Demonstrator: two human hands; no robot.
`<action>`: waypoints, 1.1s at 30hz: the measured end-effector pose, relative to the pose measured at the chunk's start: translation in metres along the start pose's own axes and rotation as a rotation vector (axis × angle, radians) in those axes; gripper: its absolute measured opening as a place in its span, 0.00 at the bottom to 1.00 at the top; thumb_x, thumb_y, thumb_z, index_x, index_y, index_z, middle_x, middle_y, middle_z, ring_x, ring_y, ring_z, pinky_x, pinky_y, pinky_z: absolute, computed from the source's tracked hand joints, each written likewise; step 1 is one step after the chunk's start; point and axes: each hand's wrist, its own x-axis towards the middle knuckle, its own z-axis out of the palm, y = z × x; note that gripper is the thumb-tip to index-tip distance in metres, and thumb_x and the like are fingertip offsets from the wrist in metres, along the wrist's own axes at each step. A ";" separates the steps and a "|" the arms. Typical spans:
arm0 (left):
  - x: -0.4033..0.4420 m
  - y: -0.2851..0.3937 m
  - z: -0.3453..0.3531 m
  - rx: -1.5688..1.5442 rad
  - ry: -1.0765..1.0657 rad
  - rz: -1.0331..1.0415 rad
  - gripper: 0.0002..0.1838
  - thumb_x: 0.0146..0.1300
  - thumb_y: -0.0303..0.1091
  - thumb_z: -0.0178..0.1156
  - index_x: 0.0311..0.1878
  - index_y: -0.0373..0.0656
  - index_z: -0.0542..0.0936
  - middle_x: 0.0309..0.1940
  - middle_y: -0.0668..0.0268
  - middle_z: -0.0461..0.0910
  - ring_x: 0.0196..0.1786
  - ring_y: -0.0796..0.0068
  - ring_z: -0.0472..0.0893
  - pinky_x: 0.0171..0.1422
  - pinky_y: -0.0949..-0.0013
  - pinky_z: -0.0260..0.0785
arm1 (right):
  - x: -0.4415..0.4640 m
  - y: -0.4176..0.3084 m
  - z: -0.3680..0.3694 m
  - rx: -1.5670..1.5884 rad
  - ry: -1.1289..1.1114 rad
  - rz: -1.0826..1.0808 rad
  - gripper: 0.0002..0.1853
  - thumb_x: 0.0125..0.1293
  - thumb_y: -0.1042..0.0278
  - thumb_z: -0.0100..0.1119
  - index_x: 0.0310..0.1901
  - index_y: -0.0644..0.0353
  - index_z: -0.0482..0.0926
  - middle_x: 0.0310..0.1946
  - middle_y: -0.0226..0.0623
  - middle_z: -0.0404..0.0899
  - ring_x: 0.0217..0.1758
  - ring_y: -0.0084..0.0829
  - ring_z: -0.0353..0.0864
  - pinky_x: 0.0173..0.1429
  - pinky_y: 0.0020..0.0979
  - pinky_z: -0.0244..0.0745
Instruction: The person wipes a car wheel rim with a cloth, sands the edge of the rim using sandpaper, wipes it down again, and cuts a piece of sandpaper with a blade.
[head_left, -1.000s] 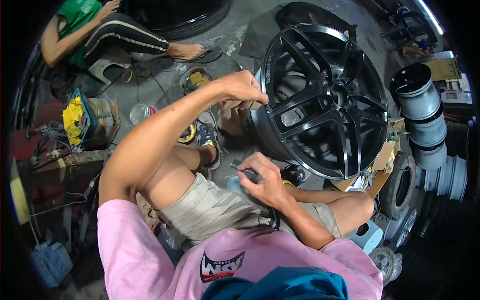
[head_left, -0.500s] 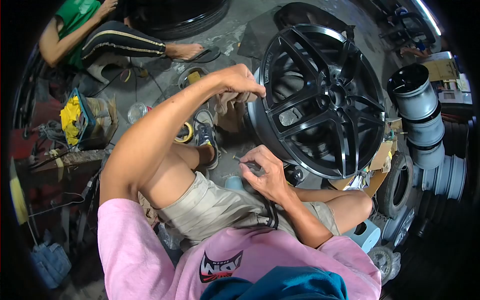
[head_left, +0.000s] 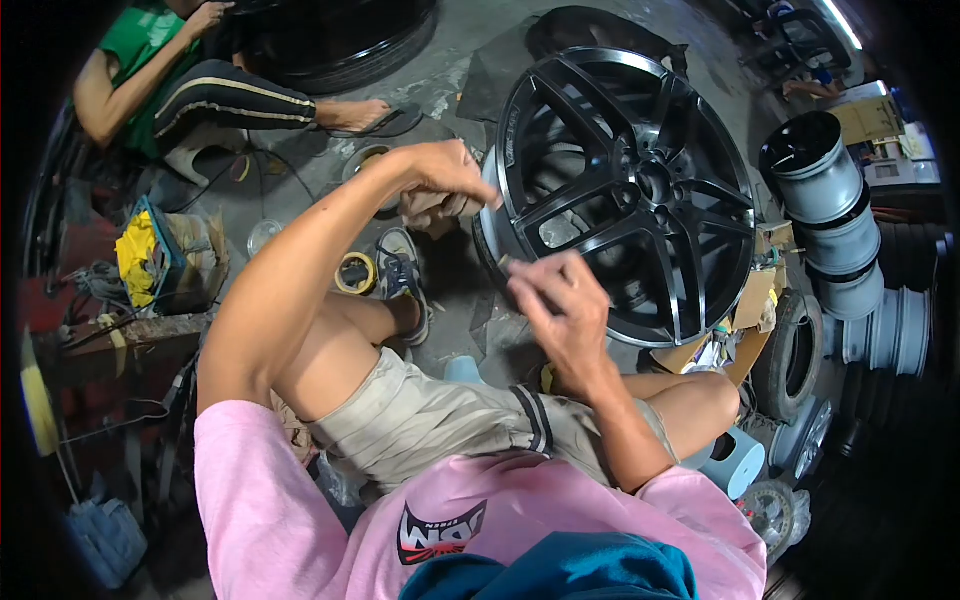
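A black multi-spoke alloy wheel (head_left: 655, 185) with a bright rim edge stands tilted in front of me. My left hand (head_left: 450, 175) is closed round a crumpled beige rag (head_left: 432, 212), its fingertips at the wheel's left edge. My right hand (head_left: 568, 300), blurred by motion, is raised near the lower left of the rim. Its thumb and fingers pinch a small thin tool (head_left: 507, 262) with a pale tip; its kind cannot be made out.
A co-worker in a green shirt (head_left: 140, 40) sits at the upper left. A tape roll (head_left: 356, 272) lies by my shoe (head_left: 400, 265). Stacked grey wheel rims (head_left: 835, 235), a tyre (head_left: 790, 360) and a cardboard box (head_left: 755, 300) stand to the right. A dark dog-like shape (head_left: 600, 40) lies behind the wheel.
My right hand has risen from above my lap towards the rim's lower left edge. My left hand stays by the rim with the rag. The whole view has shifted slightly.
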 end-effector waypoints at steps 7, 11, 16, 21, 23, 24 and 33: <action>-0.013 -0.003 0.002 0.447 -0.009 -0.061 0.18 0.56 0.46 0.73 0.32 0.37 0.89 0.25 0.60 0.87 0.27 0.67 0.86 0.33 0.61 0.77 | 0.066 0.028 0.021 -0.214 0.057 -0.081 0.12 0.67 0.74 0.71 0.51 0.62 0.89 0.39 0.45 0.76 0.39 0.45 0.83 0.44 0.43 0.79; -0.023 0.001 0.002 0.543 0.009 0.001 0.17 0.56 0.45 0.71 0.36 0.38 0.90 0.30 0.56 0.90 0.33 0.60 0.89 0.39 0.57 0.81 | 0.069 0.034 0.036 -0.288 -0.021 -0.116 0.12 0.68 0.74 0.70 0.51 0.65 0.87 0.39 0.46 0.74 0.40 0.47 0.82 0.45 0.45 0.79; -0.041 0.004 -0.001 0.568 0.048 0.047 0.18 0.57 0.45 0.72 0.39 0.37 0.91 0.32 0.54 0.90 0.35 0.58 0.90 0.42 0.57 0.82 | 0.065 0.033 0.039 -0.311 -0.066 -0.109 0.12 0.70 0.78 0.66 0.54 0.68 0.85 0.40 0.47 0.72 0.41 0.48 0.82 0.47 0.47 0.78; -0.037 -0.004 0.000 0.635 0.097 0.081 0.19 0.56 0.45 0.72 0.42 0.38 0.92 0.37 0.52 0.91 0.43 0.53 0.91 0.50 0.55 0.82 | 0.078 0.037 0.052 -0.311 0.006 -0.106 0.13 0.69 0.79 0.68 0.54 0.65 0.87 0.38 0.46 0.72 0.36 0.45 0.81 0.42 0.43 0.78; -0.037 -0.001 -0.002 0.666 0.036 0.022 0.21 0.56 0.46 0.72 0.44 0.38 0.91 0.41 0.50 0.91 0.48 0.51 0.90 0.55 0.54 0.81 | 0.073 0.030 0.050 -0.284 -0.014 -0.057 0.11 0.70 0.79 0.66 0.52 0.70 0.85 0.38 0.48 0.70 0.40 0.49 0.81 0.46 0.47 0.77; -0.037 -0.003 -0.005 0.663 0.041 0.018 0.21 0.56 0.46 0.72 0.44 0.38 0.91 0.41 0.50 0.91 0.48 0.51 0.90 0.55 0.54 0.81 | 0.073 0.030 0.050 -0.280 -0.017 -0.062 0.11 0.70 0.79 0.66 0.52 0.70 0.85 0.38 0.48 0.70 0.40 0.49 0.81 0.46 0.47 0.77; -0.045 0.005 0.000 0.643 0.065 0.049 0.18 0.56 0.45 0.71 0.37 0.37 0.90 0.35 0.52 0.90 0.43 0.51 0.90 0.50 0.53 0.82 | 0.080 0.033 0.051 -0.314 -0.021 -0.081 0.11 0.70 0.79 0.66 0.53 0.68 0.86 0.39 0.49 0.72 0.37 0.48 0.82 0.44 0.45 0.78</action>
